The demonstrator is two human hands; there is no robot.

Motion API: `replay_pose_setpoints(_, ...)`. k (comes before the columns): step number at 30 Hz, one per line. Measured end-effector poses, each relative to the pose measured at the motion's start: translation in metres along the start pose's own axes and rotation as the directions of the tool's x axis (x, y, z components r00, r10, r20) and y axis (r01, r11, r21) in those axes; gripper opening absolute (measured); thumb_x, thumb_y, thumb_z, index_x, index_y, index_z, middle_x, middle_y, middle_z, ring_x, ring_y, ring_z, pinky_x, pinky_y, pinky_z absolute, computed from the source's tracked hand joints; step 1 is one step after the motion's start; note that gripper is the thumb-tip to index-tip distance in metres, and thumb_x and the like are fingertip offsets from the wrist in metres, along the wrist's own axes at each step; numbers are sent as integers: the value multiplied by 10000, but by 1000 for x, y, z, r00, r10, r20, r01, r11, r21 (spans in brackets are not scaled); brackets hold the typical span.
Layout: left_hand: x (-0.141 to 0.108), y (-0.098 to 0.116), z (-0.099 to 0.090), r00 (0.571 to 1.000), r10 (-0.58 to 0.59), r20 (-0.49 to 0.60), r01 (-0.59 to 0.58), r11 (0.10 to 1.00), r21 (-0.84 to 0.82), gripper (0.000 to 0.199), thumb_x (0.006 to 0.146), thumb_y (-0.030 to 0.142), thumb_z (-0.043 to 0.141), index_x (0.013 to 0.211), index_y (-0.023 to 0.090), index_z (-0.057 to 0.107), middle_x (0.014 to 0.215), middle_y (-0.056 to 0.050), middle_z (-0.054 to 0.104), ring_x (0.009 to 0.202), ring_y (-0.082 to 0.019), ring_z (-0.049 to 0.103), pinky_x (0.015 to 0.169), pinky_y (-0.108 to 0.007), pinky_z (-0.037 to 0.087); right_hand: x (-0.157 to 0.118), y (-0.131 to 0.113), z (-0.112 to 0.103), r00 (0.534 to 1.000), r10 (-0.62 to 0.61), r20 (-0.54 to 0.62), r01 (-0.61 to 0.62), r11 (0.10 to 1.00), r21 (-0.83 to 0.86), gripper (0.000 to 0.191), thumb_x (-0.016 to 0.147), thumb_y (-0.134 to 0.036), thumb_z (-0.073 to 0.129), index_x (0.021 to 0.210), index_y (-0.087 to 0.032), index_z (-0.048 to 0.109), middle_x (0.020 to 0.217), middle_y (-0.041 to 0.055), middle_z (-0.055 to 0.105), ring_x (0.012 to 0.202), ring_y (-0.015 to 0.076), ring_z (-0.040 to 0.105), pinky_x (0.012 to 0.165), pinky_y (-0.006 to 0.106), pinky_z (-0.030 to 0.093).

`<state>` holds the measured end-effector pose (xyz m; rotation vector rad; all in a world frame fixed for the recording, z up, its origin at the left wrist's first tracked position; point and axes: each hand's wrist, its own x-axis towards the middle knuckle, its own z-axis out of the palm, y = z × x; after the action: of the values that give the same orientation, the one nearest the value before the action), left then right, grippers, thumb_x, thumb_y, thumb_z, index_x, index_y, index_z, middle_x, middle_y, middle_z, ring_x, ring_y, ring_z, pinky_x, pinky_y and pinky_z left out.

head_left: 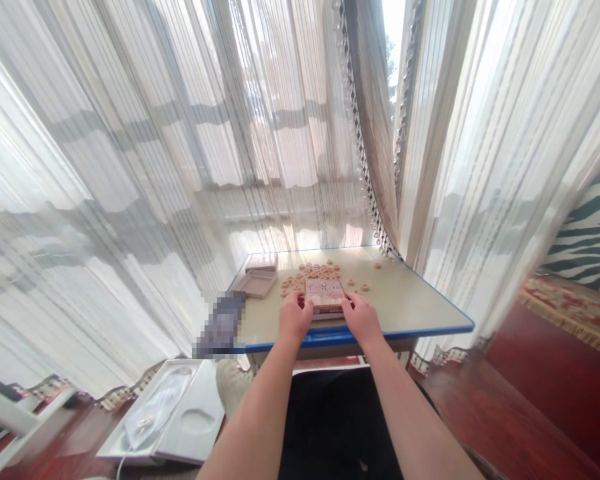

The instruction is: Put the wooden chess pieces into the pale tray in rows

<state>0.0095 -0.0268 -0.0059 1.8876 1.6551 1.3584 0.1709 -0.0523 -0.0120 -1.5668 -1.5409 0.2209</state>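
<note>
On the near side of the bench [411, 304], our left hand [297, 316] and right hand [361, 316] clamp opposite sides of the printed flat box [324, 294], likely light, fairly stiff and best held there.

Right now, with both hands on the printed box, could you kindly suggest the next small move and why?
I would probably lift the printed box slightly rather than slide it forward: the left hand and right hand are at its opposite sides, while loose round pieces lie just beyond it.
</note>
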Motion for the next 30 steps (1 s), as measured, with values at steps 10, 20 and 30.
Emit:
replay_pose_setpoints(10, -1, 2, -2, 996, -51, 69, 49, 998, 34, 316, 714, 196, 491, 997, 132, 614, 993, -119, 634, 843, -202, 586, 807, -307, 422, -5, 3, 0, 999, -18, 27, 20, 999, -38, 431, 841, -300, 327, 1111, -93, 593, 1121, 124, 601, 1055, 215, 523, 933, 321, 375)
replay_pose_setpoints(20, -5, 10, 0, 995, -24, 98, 1, 974, 225, 338, 757, 242, 468, 1039, 133, 621, 999, -115, 654, 927, -223, 579, 844, -309, 415, -7, 3, -5, 997, -1, 81, 14, 986, -167, 377, 827, -237, 365, 1077, -100, 611, 1070, 128, 627, 1002, 226, 539, 909, 310, 355)
replay_pose_setpoints(30, -5, 8, 5, 996, -3, 93, -28, 945, 326, 345, 784, 242, 431, 1060, 150, 617, 1016, -110, 656, 984, -234, 566, 883, -320, 395, -8, 5, -2, 991, -95, 97, 116, 965, -237, 382, 875, -257, 304, 1099, -105, 573, 1051, 125, 634, 977, 217, 544, 895, 314, 328)
